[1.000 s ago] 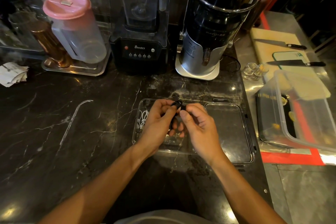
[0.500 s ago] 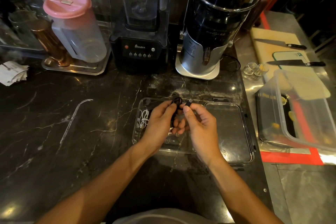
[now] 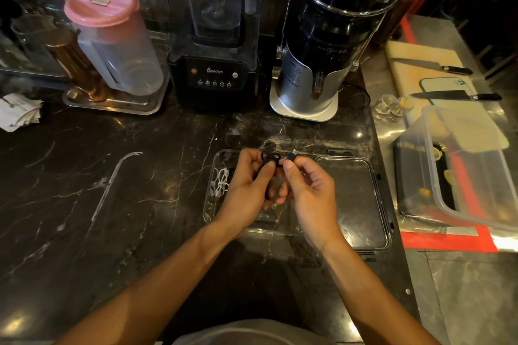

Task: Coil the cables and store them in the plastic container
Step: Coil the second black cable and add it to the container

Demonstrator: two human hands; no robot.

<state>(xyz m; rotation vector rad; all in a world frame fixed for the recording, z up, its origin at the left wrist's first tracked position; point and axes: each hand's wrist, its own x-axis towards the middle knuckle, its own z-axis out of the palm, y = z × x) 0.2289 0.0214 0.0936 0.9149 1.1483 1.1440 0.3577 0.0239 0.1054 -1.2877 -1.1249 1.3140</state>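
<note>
A clear plastic container (image 3: 208,204) lies open on the dark marble counter, its hinged lid (image 3: 356,199) flat to the right. A coiled white cable (image 3: 221,180) rests in the container's left part. Above the container I hold a black cable (image 3: 270,159) wound into small loops. My left hand (image 3: 248,185) pinches the coil between thumb and fingers. My right hand (image 3: 311,190) grips the cable's free end, whose plug (image 3: 292,156) sticks up past the fingertips. Part of the coil is hidden behind my fingers.
Behind the container stand a black blender (image 3: 214,75) and a dark grinder (image 3: 316,64). A pink-lidded pitcher (image 3: 112,36) sits on a metal tray at the back left. A large clear tub (image 3: 465,165) lies to the right, with two knives (image 3: 454,96) on cutting boards beyond it.
My right hand has drawn the cable's plug end out to the right of the coil, and it now points up. My left hand keeps its grip on the loops.
</note>
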